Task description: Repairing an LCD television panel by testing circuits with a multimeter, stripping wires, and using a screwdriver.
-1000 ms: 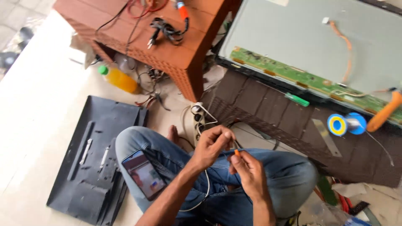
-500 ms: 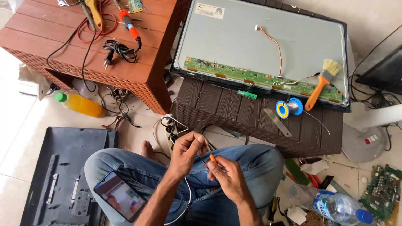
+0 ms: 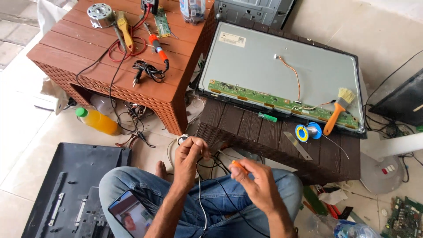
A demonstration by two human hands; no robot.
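A: Since a second ago both hands have lifted off the lap. The left hand (image 3: 190, 155) is closed, pinching a thin white wire (image 3: 199, 194); the right hand (image 3: 255, 183) is curled shut around an orange-handled tool (image 3: 239, 166).

B: So the work stays at the wire's end. What's unclear?

A: The tool's tip and the wire's end are hidden. At two o'clock sits a solder spool (image 3: 304, 132); at seven, a phone (image 3: 128, 215), cut off.

Lit phone screen (image 3: 130, 214) on my left thigh. White rectangular label (image 3: 232, 39) at grey display panel's (image 3: 282, 75) top-left corner.
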